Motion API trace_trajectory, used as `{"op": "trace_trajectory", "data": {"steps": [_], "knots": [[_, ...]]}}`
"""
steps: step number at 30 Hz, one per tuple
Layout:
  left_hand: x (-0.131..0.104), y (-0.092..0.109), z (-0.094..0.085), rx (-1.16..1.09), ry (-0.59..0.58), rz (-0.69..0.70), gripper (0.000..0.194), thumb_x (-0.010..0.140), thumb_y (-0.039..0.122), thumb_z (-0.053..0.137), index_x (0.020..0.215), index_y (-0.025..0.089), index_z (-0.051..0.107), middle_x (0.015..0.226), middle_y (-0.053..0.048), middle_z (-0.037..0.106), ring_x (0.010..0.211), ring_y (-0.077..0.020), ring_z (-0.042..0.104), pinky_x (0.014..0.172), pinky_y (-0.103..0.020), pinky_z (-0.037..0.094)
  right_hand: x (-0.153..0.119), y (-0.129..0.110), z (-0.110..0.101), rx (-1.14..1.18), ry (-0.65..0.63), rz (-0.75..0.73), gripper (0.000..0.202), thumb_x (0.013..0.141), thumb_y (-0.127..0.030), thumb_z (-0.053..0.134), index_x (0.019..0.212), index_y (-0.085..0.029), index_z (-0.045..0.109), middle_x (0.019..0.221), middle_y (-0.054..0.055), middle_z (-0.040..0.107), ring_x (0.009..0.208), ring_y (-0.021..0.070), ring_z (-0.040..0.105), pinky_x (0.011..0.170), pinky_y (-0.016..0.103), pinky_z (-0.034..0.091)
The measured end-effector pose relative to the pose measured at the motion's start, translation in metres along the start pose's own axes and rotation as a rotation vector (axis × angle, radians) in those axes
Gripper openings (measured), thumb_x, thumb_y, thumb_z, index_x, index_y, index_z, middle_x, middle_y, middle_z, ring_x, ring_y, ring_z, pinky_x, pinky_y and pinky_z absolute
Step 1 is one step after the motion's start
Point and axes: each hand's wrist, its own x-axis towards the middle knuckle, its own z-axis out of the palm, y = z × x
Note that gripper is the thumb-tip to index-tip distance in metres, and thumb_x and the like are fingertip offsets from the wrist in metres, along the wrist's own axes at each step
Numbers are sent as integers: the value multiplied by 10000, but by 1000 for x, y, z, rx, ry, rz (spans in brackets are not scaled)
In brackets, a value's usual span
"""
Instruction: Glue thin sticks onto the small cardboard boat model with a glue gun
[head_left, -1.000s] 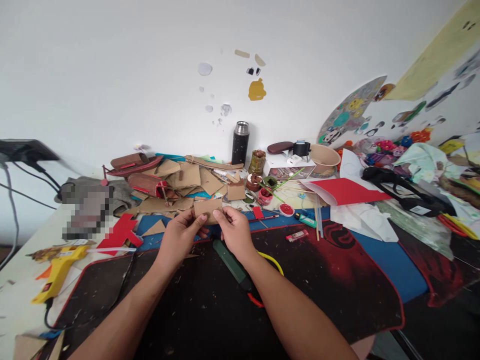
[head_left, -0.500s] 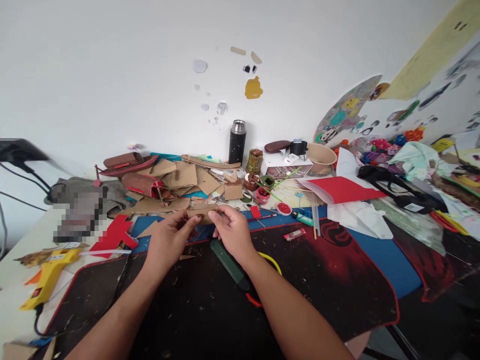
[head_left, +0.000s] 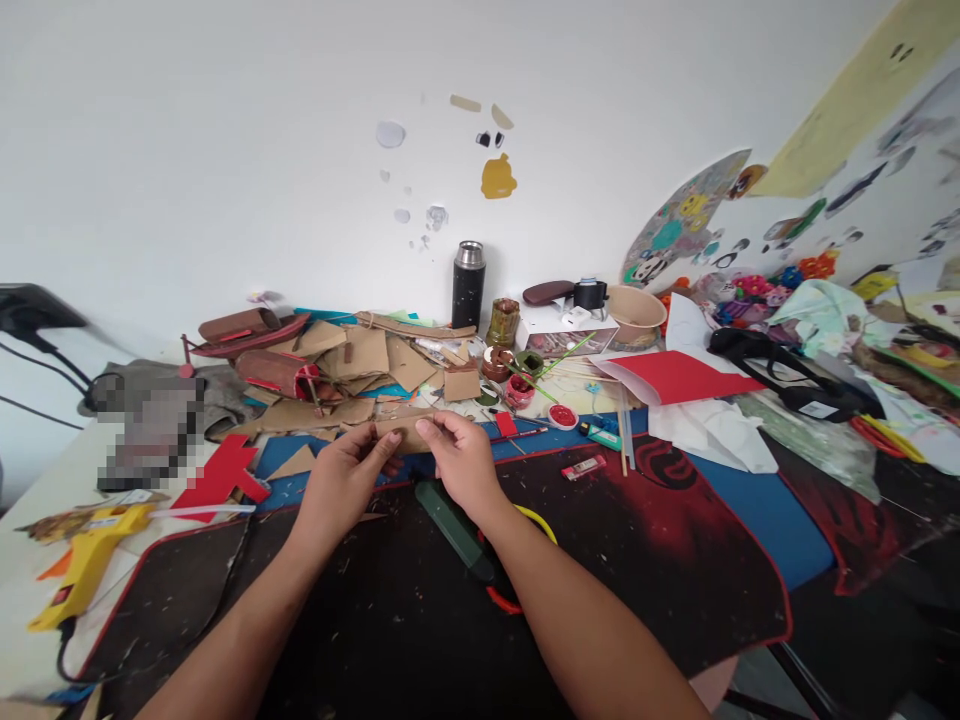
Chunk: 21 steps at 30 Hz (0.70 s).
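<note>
Between my two hands is a small brown piece of cardboard (head_left: 409,437), held just above the far edge of the dark mat. My left hand (head_left: 351,475) pinches its left end, thumb on top. On the right end, my right hand (head_left: 461,462) grips it with thumb and curled fingers. Under my right wrist lies a dark green tool sheath or handle (head_left: 457,532), partly hidden, with yellow and red loops around it. Loose cardboard scraps (head_left: 367,350) are heaped just beyond my hands.
A yellow glue gun (head_left: 94,565) lies at the left beside red paper cutouts (head_left: 217,482). Behind stand a black thermos (head_left: 469,287) and small paint pots (head_left: 520,390). To the right are red paper (head_left: 679,376), a glue tube (head_left: 601,436) and a black bag-like item (head_left: 787,375).
The whole view has shifted slightly, so the scene sits a little further left. Both hands keep their hold on the cardboard with almost no visible movement.
</note>
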Motion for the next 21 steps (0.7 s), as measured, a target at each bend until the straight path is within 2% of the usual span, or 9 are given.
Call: {"op": "trace_trajectory", "data": {"steps": [5, 10, 13, 18, 21], "knots": [[-1, 6, -9, -8, 25, 12, 445, 851, 647, 684, 783, 208, 714, 614, -32, 711, 578, -217, 664, 570, -302, 527, -3, -6, 0, 18, -43, 1, 307, 938, -521, 675, 870, -222, 696, 506, -55, 536, 437, 140, 541, 476, 254, 397], [-4, 6, -8, 17, 86, 15, 384, 844, 597, 707, 815, 216, 744, 686, -40, 761, 649, -236, 713, 636, -320, 567, -3, 2, 3, 66, -78, 8, 351, 952, -544, 666, 994, -199, 713, 543, -32, 617, 454, 136, 569, 462, 233, 400], [-6, 2, -3, 18, 75, 21, 387, 840, 596, 700, 830, 212, 745, 690, -42, 756, 631, -234, 710, 615, -317, 563, -2, 3, 3, 82, -48, 10, 358, 951, -553, 666, 961, -197, 707, 540, -35, 604, 439, 126, 544, 453, 229, 396], [-5, -5, 2, -16, 39, 9, 445, 850, 619, 670, 985, 201, 738, 776, -48, 770, 647, -236, 719, 626, -320, 559, -3, -2, 1, 45, -23, 10, 336, 947, -536, 664, 879, -209, 693, 503, -44, 557, 425, 135, 528, 455, 242, 388], [-6, -7, 2, 66, 72, 36, 384, 886, 588, 615, 908, 214, 696, 676, -17, 701, 592, -219, 669, 588, -304, 503, -4, -2, 2, 15, -32, 4, 326, 952, -524, 652, 839, -220, 678, 508, -56, 528, 423, 134, 512, 479, 255, 391]]}}
